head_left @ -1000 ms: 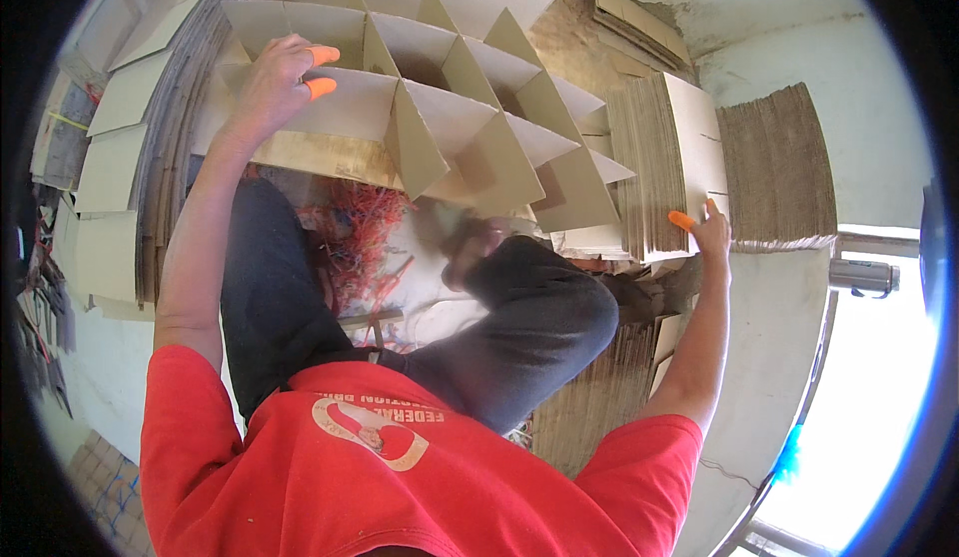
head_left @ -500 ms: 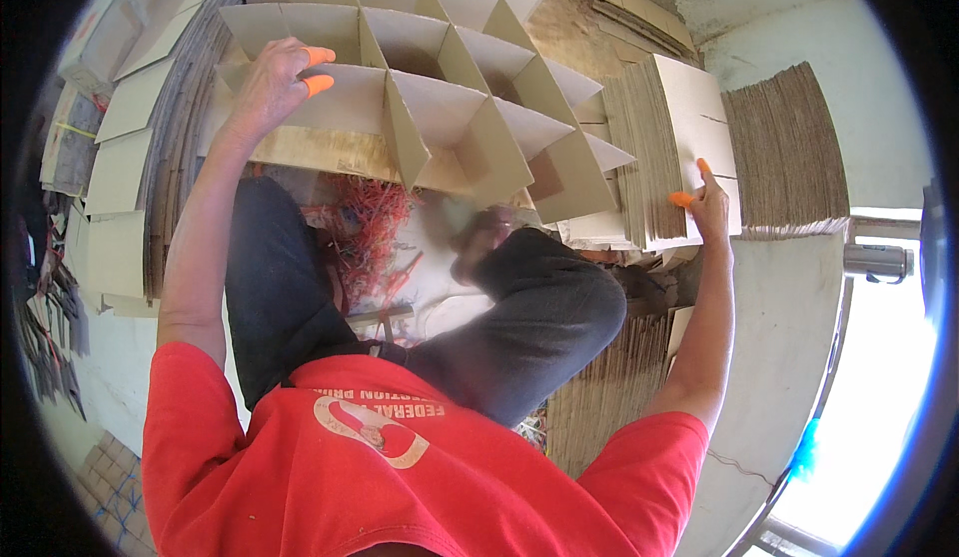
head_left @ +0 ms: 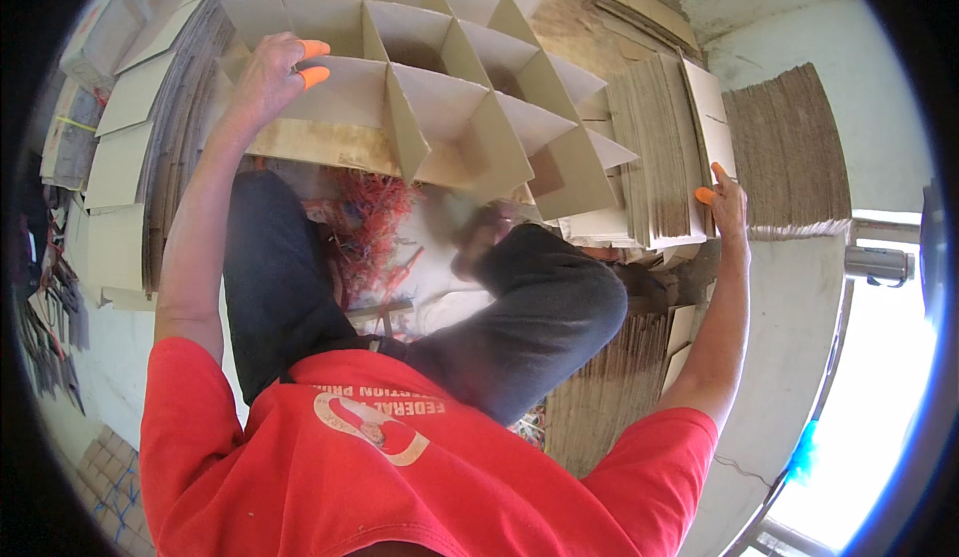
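Note:
An interlocked cardboard divider grid (head_left: 455, 117) stands in front of me, its cells open upward. My left hand (head_left: 268, 75) is closed on the top edge of its near left panel, finger and thumb on either side. Orange covers sit on the thumb and a finger of both hands. On the right, my right hand (head_left: 729, 202) grips the near end of a slotted cardboard strip (head_left: 707, 107). That strip leans away from the upright stack of strips (head_left: 649, 147) beside it. My other right-hand fingers are partly hidden.
A brown cardboard stack (head_left: 789, 152) stands at the far right, against the wall. More stacked sheets (head_left: 125, 172) line the left. Red shredded strands (head_left: 372, 222) lie between my legs. Another stack (head_left: 604, 397) is beside my right knee. A wooden board (head_left: 320, 145) lies under the grid.
My right hand has moved right, and the front strip has tilted away from its stack with it. My left hand and the grid have hardly moved.

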Tool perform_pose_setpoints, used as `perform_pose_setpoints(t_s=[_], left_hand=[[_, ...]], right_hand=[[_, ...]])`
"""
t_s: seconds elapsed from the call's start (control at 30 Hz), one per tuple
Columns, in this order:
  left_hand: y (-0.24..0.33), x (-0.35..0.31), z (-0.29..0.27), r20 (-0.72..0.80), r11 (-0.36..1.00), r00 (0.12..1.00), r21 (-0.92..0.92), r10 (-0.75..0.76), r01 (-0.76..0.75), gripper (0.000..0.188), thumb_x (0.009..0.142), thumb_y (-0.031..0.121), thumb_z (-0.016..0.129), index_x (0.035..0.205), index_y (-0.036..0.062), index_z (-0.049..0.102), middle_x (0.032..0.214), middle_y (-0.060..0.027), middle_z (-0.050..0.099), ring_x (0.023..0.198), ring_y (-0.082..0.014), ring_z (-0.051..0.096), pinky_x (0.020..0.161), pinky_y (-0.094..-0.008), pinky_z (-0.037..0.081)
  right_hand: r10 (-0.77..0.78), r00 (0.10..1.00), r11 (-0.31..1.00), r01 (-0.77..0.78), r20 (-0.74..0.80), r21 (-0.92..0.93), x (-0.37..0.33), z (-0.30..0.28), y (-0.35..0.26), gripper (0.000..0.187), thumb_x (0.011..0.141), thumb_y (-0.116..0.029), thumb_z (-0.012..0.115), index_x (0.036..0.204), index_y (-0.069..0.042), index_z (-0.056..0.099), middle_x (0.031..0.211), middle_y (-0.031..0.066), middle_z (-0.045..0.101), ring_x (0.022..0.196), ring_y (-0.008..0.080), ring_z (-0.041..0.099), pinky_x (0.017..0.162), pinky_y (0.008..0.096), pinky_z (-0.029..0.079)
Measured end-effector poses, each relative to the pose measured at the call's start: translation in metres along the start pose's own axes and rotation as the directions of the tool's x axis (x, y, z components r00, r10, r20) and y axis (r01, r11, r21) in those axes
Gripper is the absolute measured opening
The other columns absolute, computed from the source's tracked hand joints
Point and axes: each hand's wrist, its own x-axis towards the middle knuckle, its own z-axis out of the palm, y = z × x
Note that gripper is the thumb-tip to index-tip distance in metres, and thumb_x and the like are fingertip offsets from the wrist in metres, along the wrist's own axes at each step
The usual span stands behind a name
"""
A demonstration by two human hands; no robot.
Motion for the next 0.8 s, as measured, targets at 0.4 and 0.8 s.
perform_pose_setpoints(t_s=[0.4, 0.8], left_hand=[[-0.01, -0.003, -0.01, 0.032, 0.999, 0.999, 0.046, -0.024, 0.022, 0.039, 0.075, 0.015, 0.077, 0.112, 0.0096, 0.068, 0.111, -0.0116, 0.064, 0.109, -0.0295, 0.055, 0.094, -0.0378, 0.043], [-0.075, -0.031, -0.034, -0.253, 0.993, 0.967, 0.121, 0.028, 0.003, 0.043, 0.07, 0.019, 0.08, 0.111, 0.0151, 0.07, 0.105, -0.0101, 0.066, 0.105, -0.0291, 0.058, 0.09, -0.0396, 0.045]], right_hand=[[0.243, 0.968, 0.957, -0.229, -0.06, 0.176, -0.015, -0.028, -0.054, 0.055, 0.076, -0.013, 0.076, 0.128, -0.008, 0.059, 0.089, 0.0151, 0.066, 0.076, 0.0212, 0.063, 0.069, 0.0375, 0.049], [-0.285, 0.871, 0.5, 0.492, -0.401, 0.713, -0.027, -0.133, -0.347, 0.059, 0.081, 0.008, 0.068, 0.136, 0.003, 0.049, 0.128, 0.0157, 0.06, 0.109, 0.0179, 0.061, 0.091, 0.0309, 0.054]])
